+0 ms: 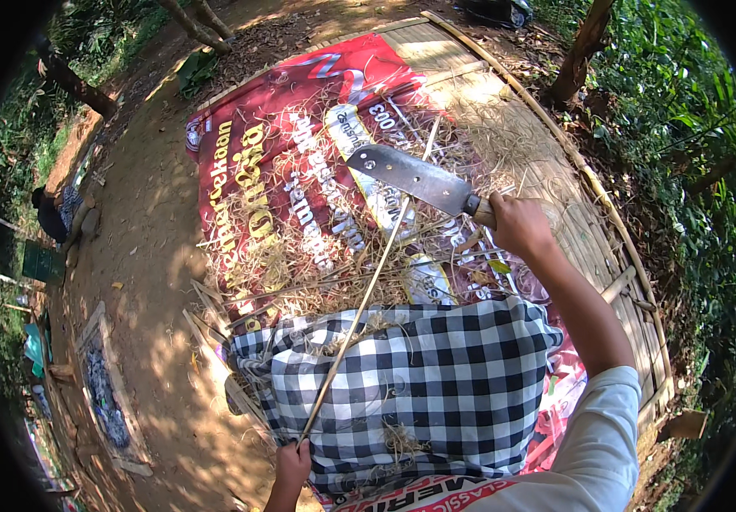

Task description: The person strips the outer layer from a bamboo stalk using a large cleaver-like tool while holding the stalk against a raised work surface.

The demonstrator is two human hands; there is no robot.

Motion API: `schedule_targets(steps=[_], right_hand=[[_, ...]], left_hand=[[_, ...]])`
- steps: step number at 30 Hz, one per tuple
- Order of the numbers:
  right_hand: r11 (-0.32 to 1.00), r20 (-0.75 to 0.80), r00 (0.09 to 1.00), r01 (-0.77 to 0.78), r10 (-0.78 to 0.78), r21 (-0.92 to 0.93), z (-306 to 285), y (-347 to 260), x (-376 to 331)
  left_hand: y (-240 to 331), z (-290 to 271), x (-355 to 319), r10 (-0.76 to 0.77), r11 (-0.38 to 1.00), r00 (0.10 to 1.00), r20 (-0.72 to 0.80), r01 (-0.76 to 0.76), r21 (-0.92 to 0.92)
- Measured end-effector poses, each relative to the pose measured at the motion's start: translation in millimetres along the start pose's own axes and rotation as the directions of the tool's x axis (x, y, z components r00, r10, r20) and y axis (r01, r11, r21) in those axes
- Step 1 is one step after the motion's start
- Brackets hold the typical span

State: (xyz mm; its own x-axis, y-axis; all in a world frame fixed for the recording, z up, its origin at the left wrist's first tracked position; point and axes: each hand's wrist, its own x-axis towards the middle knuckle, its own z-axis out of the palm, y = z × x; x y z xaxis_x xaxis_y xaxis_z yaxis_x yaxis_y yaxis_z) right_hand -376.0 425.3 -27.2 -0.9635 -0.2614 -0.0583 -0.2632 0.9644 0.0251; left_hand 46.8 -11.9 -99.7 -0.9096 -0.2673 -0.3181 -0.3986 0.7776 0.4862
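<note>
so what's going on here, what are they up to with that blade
Someone is working with bare hands: the left hand grips the near end of a long, thin strip, and the right hand holds a broad-bladed knife by its handle. The blade lies across the strip's far part in view; whether they touch is unclear. Curly shavings litter a red banner on a slatted platform, with some on the checked cloth nearest the body.

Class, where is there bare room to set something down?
Mostly bare: dirt left of the banner; slats between its top edge and the pole. Crowded: the banner's middle, strewn with shavings beneath the knife and strip.
</note>
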Motion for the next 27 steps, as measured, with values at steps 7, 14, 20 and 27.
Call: schedule_targets(steps=[7, 14, 20, 27], right_hand=[[0.880, -0.033, 0.880, 0.473, -0.474, -0.040, 12.4, -61.6, -40.0], [0.858, -0.119, 0.853, 0.513, -0.508, 0.020, 3.4, -38.4, -21.9], [0.990, -0.075, 0.992, -0.096, 0.104, 0.105, -32.6, 24.2, 2.8], [0.999, 0.015, 1.000, 0.015, -0.014, -0.029, -19.6, -9.2, -48.6]], left_hand=[[6.4, -0.2, -2.7, 0.004, 1.000, 1.000, -0.024, -0.004, -0.011], [-1.1, 4.8, -4.8, -0.020, 0.999, 0.998, -0.061, 0.021, 0.026], [27.8, -11.6, 13.6, -0.103, 0.994, 0.995, 0.005, 0.103, 0.025], [35.3, -30.1, 10.8, -0.107, 0.994, 0.991, 0.082, 0.105, 0.029]])
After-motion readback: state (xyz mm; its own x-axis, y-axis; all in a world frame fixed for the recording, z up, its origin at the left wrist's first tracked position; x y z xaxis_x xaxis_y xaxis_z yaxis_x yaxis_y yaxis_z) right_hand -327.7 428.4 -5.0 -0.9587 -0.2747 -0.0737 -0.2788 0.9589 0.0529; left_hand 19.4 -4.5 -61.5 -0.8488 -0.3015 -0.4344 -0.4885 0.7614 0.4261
